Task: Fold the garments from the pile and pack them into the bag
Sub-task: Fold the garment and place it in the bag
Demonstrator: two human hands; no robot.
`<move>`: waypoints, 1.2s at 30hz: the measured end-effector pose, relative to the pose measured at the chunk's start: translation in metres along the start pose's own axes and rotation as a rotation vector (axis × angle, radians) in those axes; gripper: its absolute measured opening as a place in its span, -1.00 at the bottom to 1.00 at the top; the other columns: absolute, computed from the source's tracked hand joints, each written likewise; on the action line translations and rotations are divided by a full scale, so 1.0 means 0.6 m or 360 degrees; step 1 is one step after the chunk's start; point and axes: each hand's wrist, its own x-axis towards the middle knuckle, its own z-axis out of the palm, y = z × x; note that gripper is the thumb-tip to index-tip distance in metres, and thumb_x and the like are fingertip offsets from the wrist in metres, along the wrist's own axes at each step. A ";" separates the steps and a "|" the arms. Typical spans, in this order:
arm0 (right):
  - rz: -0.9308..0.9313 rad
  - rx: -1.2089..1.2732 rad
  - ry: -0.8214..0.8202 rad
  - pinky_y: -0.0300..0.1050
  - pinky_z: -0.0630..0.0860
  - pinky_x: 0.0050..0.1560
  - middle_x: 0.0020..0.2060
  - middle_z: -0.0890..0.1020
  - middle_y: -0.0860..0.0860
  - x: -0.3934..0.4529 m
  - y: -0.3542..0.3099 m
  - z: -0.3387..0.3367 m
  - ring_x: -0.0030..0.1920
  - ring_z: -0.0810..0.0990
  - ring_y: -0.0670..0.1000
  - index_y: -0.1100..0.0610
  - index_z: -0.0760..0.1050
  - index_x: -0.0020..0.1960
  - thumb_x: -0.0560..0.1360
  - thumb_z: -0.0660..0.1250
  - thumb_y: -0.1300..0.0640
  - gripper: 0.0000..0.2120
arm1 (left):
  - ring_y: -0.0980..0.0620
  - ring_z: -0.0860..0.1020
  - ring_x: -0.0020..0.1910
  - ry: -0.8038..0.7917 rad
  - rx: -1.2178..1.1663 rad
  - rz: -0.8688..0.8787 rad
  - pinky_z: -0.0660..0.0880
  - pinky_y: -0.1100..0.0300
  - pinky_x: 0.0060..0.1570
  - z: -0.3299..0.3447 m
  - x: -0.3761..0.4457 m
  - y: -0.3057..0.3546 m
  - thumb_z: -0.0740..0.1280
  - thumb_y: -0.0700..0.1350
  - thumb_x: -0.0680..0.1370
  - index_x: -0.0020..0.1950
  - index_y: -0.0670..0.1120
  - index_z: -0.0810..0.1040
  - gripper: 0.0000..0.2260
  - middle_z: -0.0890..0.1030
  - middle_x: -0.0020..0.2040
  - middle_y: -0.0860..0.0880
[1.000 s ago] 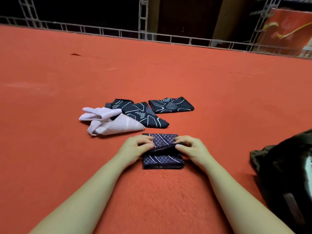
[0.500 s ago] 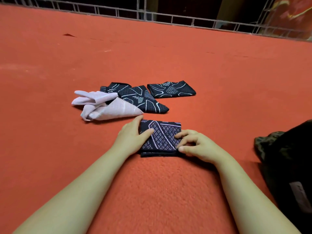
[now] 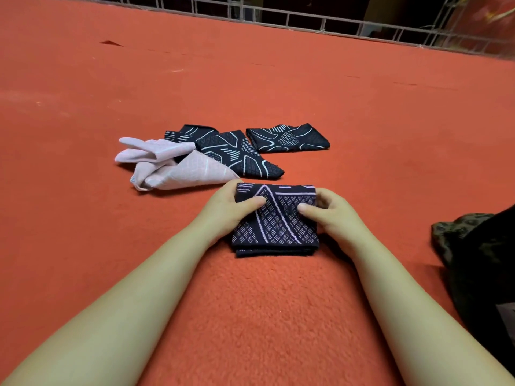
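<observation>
A folded navy cloth with a lilac diamond pattern (image 3: 276, 227) lies on the red carpet right in front of me. My left hand (image 3: 230, 210) grips its left edge, thumb on top. My right hand (image 3: 331, 215) grips its right edge the same way. Behind it lies a loose pale pink cloth (image 3: 172, 165), partly over a dark cloth with white lines (image 3: 239, 153). A second dark folded cloth with white lines (image 3: 288, 137) sits apart to the right. The dark camouflage bag (image 3: 479, 260) is at the right edge, partly cut off.
The red carpet (image 3: 250, 316) covers the whole floor. A low metal grid fence (image 3: 320, 22) runs along the far edge.
The navy cloth went from half folded to a flat square. Both hands shifted from its near edge to its two sides, and the view moved closer.
</observation>
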 end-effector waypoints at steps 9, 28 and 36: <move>-0.0106 0.0124 0.0105 -0.35 0.33 -0.54 -0.41 0.60 -0.12 -0.008 -0.013 0.002 -0.49 0.47 -0.23 0.07 0.51 -0.12 0.49 0.32 0.34 -0.83 | 0.30 0.56 -0.17 -0.0098 0.0119 0.0180 0.44 0.38 -0.05 -0.015 0.005 -0.003 0.44 -0.25 0.43 -0.03 0.05 0.59 -0.77 0.64 -0.11 0.12; -0.0106 -0.0776 -0.0293 -0.24 0.43 0.17 0.20 0.49 -0.04 -0.027 -0.004 -0.026 0.22 0.45 -0.12 -0.02 0.45 0.11 0.24 0.47 -0.05 -0.53 | 0.09 0.34 0.35 -0.0555 0.1024 0.0131 0.17 0.16 0.41 -0.039 -0.008 -0.013 0.28 0.37 0.17 0.24 0.03 0.52 -0.28 0.46 0.31 0.06; 0.0110 -0.0555 -0.0261 -0.10 0.50 0.01 -0.17 0.61 0.04 -0.087 -0.025 -0.013 -0.17 0.62 -0.03 0.08 0.42 -0.04 0.41 0.46 0.08 -0.75 | 0.21 0.51 -0.19 -0.0483 0.0461 -0.0068 0.44 0.17 -0.08 -0.026 -0.053 0.009 0.38 0.25 0.12 -0.11 -0.01 0.49 -0.53 0.59 -0.19 0.19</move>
